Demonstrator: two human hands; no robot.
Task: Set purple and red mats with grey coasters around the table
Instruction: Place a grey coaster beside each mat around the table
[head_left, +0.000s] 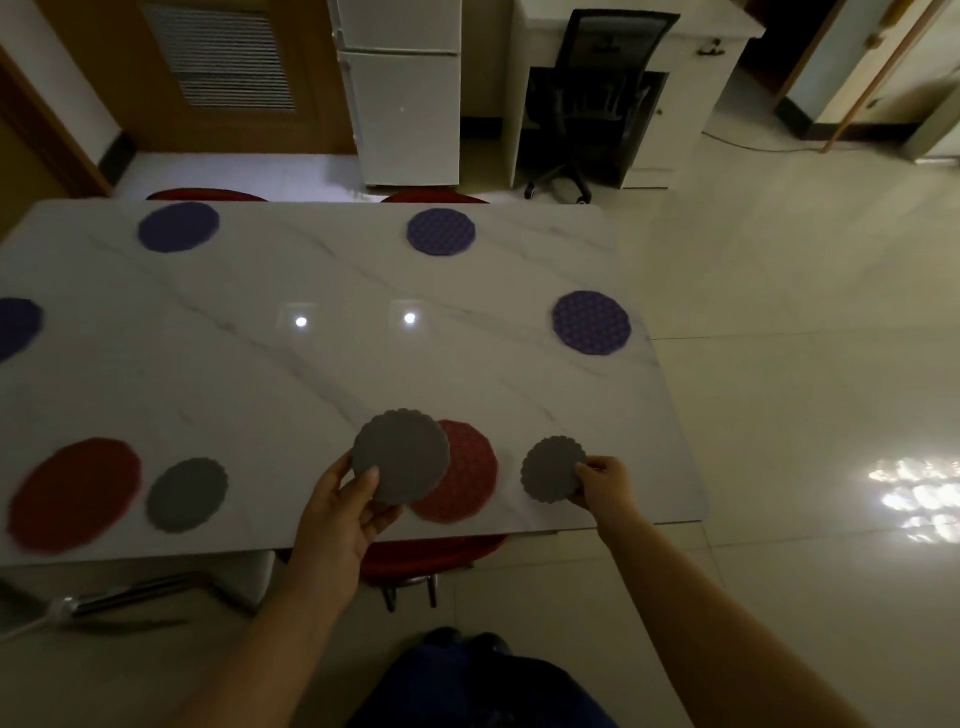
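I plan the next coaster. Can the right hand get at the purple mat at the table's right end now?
Probably yes: the table top between the right hand and that purple mat lies bare, with nothing to block it. The hand does pinch a grey coaster, though.

Head view, dim light. Left hand (343, 519) bare, with the thumb and the fingers (383, 521) uncovered. Right hand (607, 486) likewise bare. Both forearms (691, 597) are bare along their whole visible length, from the wrists back to the bottom edge of the frame. Lower body: a dark blue garment (483, 691) over the legs, most likely trousers, with soft folds showing at the knees; the cloth type cannot be told. Just beyond it, on the floor, are two rounded dark toe caps of shoes (441, 636); they look black or near black, and finer detail is lost in shadow.
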